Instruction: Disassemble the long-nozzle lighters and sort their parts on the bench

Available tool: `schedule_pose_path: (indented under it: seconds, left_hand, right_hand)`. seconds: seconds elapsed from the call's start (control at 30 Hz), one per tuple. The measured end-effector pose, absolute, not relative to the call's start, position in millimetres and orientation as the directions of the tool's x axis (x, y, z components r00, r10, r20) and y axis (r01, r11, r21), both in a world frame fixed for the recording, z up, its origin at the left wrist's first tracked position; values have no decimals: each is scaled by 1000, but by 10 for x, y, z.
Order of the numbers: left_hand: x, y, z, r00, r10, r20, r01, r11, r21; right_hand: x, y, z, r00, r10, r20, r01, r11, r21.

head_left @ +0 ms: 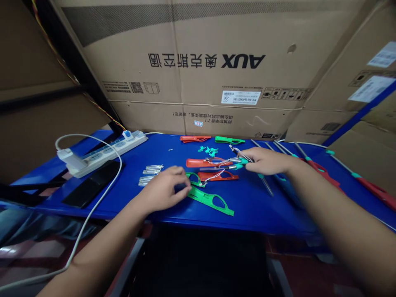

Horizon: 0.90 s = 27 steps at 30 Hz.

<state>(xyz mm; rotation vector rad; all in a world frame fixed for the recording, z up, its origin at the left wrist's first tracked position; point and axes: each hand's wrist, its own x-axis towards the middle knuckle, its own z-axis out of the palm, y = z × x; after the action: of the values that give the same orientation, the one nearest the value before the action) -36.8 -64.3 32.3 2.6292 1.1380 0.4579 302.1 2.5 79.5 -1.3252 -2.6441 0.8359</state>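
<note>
My left hand (168,187) is at the left end of a green plastic handle shell (213,201), thumb and fingers closed on that end. A second green shell piece (194,178) lies just behind its fingertips. My right hand (262,160) is closed around thin metal rods with teal collars (240,161); white wires (246,155) trail from them. The rods reach left over two red plastic shells (193,163) (219,176). How the fingers wrap the rods is partly hidden.
Small teal clips (211,152), a red shell (194,139) and a green shell (229,140) lie at the back. Metal strips (150,170), a black flat case (93,183) and a power strip (108,152) are left. Rods with red handles (324,171) lie right. A cardboard box (198,41) stands behind.
</note>
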Motion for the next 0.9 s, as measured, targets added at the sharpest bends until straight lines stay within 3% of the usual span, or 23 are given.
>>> schedule_pose_path:
  seconds: [0.07, 0.13, 0.23, 0.37, 0.57, 0.63, 0.73, 0.9]
  left_hand:
    - [-298, -556, 366, 596, 770, 228, 707, -637, 306]
    - [-186, -434, 358, 600, 780, 177, 738, -625, 255]
    - [0, -227, 312, 631, 775, 43, 751, -623, 219]
    - [143, 7, 355, 694, 719, -19, 704, -674, 222]
    - [153, 247, 474, 660, 734, 157, 743, -669, 2]
    - [160, 286, 449, 657, 737, 157, 749, -662, -26]
    - [174, 317, 366, 662, 738, 132, 744, -668, -1]
    - [153, 365, 219, 604, 795, 45, 782, -603, 155]
  right_hand:
    - [3001, 22, 806, -642, 734, -220, 740, 519, -428]
    - [2980, 10, 791, -651, 717, -249, 743, 534, -404]
    - [2967, -1, 763, -678, 697, -235, 718, 560, -413]
    - [2992, 16, 775, -709, 684, -174, 676, 588, -444]
    - [3007, 60, 783, -699, 698, -152, 674, 574, -464]
    - [2994, 76, 744, -694, 705, -146, 677, 570, -466]
    - [2970, 97, 665, -704, 690, -169, 667, 560, -491]
    - [2982, 117, 552, -730, 660, -178, 621, 531, -577]
